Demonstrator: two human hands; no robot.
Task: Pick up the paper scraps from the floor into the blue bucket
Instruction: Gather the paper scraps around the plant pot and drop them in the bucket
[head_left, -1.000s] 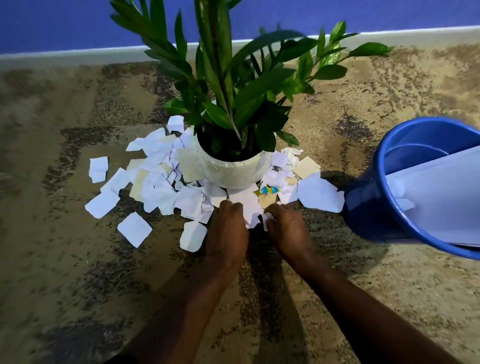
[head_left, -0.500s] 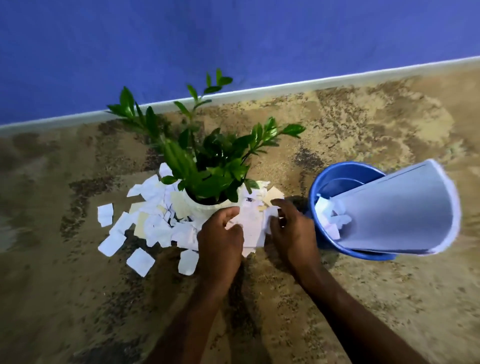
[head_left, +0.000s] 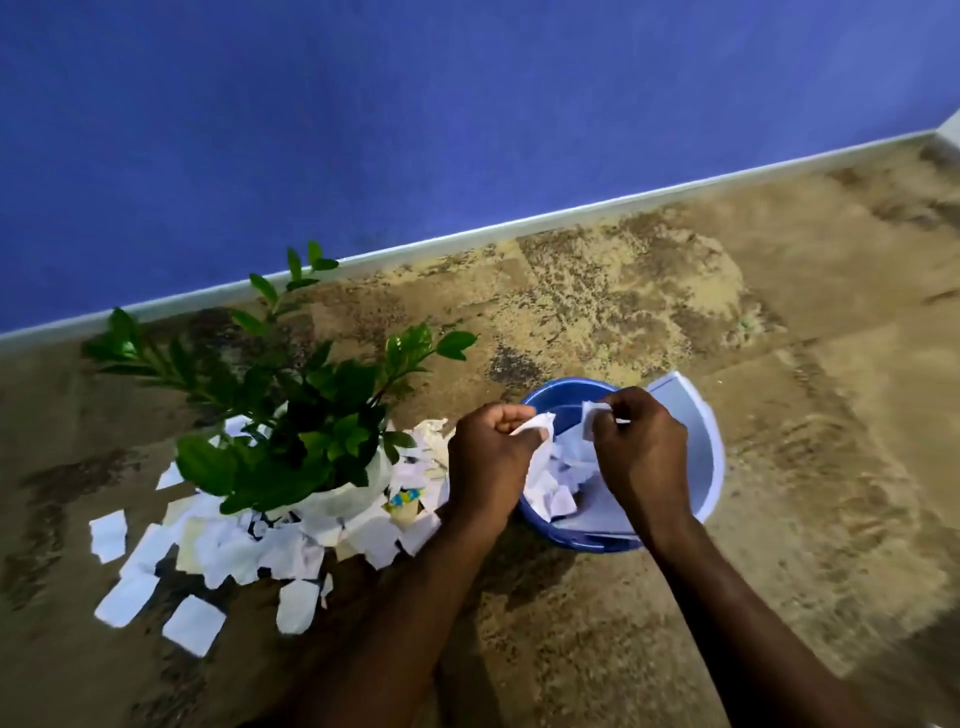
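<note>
A blue bucket (head_left: 563, 395) stands on the floor right of the plant, with white scraps and a large curled sheet (head_left: 685, 415) inside. Over its left rim, my left hand (head_left: 493, 457) is shut on white paper scraps (head_left: 535, 423). My right hand (head_left: 641, 447) is above the bucket's middle, pinching more scraps (head_left: 589, 415). Many white and cream paper scraps (head_left: 228, 551) lie on the floor around the plant pot, mostly in front and to its left.
A green potted plant (head_left: 291, 415) in a white pot (head_left: 343, 499) stands amid the scraps. A blue wall (head_left: 415, 130) with a white skirting board (head_left: 571, 213) runs behind. The floor (head_left: 779, 467) is mottled brown.
Both hands lifted from the scraps in front of the pot and moved right, over the bucket, carrying scraps. The view pulled back and up.
</note>
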